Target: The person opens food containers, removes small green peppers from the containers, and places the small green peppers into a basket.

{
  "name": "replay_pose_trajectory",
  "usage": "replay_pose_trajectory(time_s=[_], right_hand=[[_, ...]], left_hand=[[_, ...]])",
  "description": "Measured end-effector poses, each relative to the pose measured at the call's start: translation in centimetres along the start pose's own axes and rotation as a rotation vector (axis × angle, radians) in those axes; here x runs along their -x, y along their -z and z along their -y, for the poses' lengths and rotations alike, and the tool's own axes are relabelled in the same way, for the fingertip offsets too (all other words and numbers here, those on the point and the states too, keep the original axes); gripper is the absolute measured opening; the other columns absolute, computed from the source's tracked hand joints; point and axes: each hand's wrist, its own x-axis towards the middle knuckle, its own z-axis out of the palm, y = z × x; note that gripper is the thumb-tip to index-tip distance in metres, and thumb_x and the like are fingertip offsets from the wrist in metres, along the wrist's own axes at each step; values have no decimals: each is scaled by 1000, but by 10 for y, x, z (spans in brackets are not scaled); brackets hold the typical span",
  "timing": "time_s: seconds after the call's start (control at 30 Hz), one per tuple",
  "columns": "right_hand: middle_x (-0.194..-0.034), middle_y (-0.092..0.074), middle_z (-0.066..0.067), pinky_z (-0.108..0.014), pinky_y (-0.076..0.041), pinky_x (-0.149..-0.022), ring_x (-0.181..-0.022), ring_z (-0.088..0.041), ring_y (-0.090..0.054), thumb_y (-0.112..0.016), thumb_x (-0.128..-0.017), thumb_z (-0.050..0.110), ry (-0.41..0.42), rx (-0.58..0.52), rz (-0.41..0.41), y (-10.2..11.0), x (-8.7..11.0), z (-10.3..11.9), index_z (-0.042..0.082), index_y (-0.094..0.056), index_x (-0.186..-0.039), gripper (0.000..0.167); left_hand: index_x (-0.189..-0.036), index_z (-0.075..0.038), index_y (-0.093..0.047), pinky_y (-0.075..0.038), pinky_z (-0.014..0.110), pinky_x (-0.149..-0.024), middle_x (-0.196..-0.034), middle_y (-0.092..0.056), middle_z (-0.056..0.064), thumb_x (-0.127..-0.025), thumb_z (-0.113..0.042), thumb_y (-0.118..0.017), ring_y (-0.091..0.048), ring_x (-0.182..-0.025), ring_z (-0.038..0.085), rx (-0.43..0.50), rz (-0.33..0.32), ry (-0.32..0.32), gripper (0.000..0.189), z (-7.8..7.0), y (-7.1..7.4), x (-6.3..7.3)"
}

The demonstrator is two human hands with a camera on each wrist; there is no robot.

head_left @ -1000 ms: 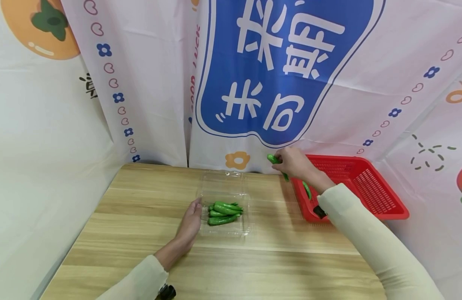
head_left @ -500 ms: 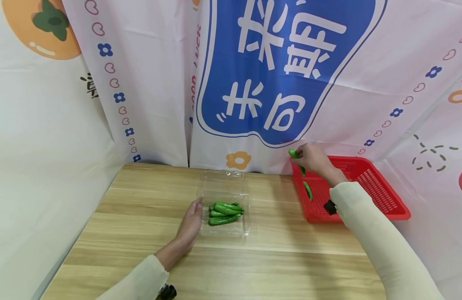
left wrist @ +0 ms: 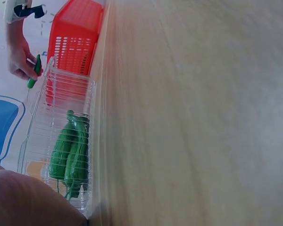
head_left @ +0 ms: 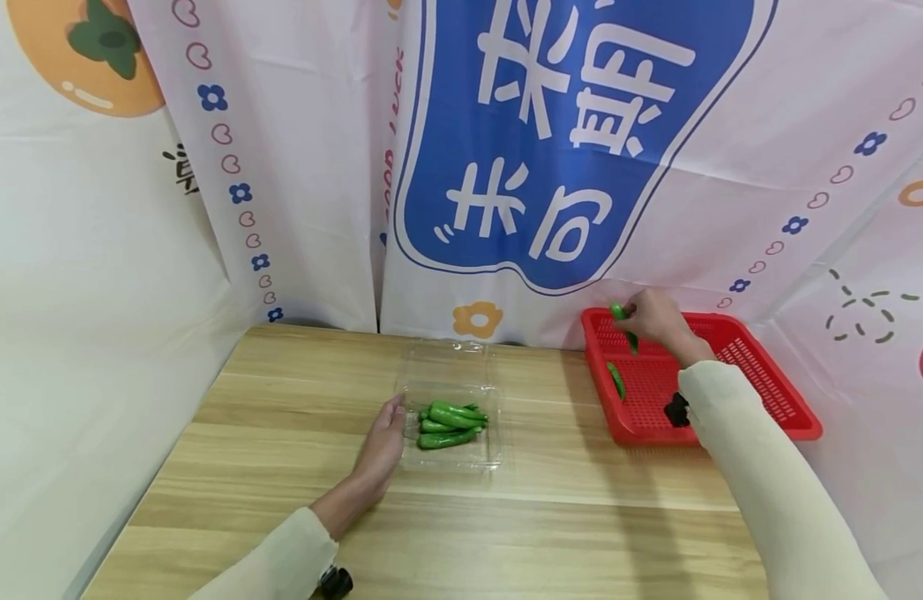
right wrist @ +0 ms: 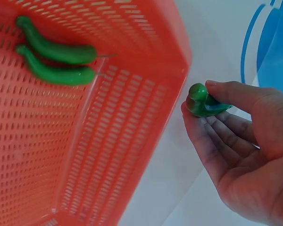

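My right hand (head_left: 656, 321) pinches a green chili pepper (right wrist: 198, 100) between thumb and fingers, above the back left part of the red basket (head_left: 795, 429). Two more green chili peppers (right wrist: 61, 75) lie inside that basket in the right wrist view. At the middle of the table, a clear plastic clamshell box (head_left: 491, 458) stands with its lid laid back. Several green chili peppers (head_left: 446, 425) are piled in it. My left hand (head_left: 379, 450) rests along the box's left side with its fingers extended; in the left wrist view only a blurred part of it shows.
The wooden table (head_left: 281, 467) extends to the left of and in front of the box. A printed curtain (head_left: 311, 208) hangs right behind the table's back edge. White fabric also covers both sides.
My right hand has moved right with the pinched chili pepper, from left of the basket to above it. My left hand and the clamshell box have stayed in place.
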Motion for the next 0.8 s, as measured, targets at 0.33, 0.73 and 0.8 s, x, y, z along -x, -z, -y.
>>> replay_pose_trajectory(time_s=[0.33, 0.73, 0.8], right_hand=[[-62, -65, -9, -26, -47, -53, -55, -20, -61, -76, -96, 13, -102, -37, 102, 5, 3, -26, -3, -72, -76, 25], [-65, -66, -7, -32, -62, -63, -61, -18, -66, -75, -96, 12, -276, -37, 274, 3, 2, -39, 2, -66, -71, 29], [-67, -67, -8, -32, -63, -63, -61, -18, -67, -75, -96, 11, -297, -64, 303, 1, 1, -41, 1, -67, -74, 26]], left_hand=[[-170, -9, -15, -10, 64, -130, -176, -13, 22, -118, -29, -25, -8, -162, 44, 3, 5, 5, 57, -1, 0, 0], [-170, -7, -15, -10, 63, -130, -176, -12, 22, -118, -28, -25, -9, -162, 44, 2, 2, 2, 57, -1, -1, 0], [-169, -7, -15, -10, 64, -130, -175, -13, 23, -118, -28, -25, -9, -161, 45, -1, 2, -1, 57, -2, -1, 0]])
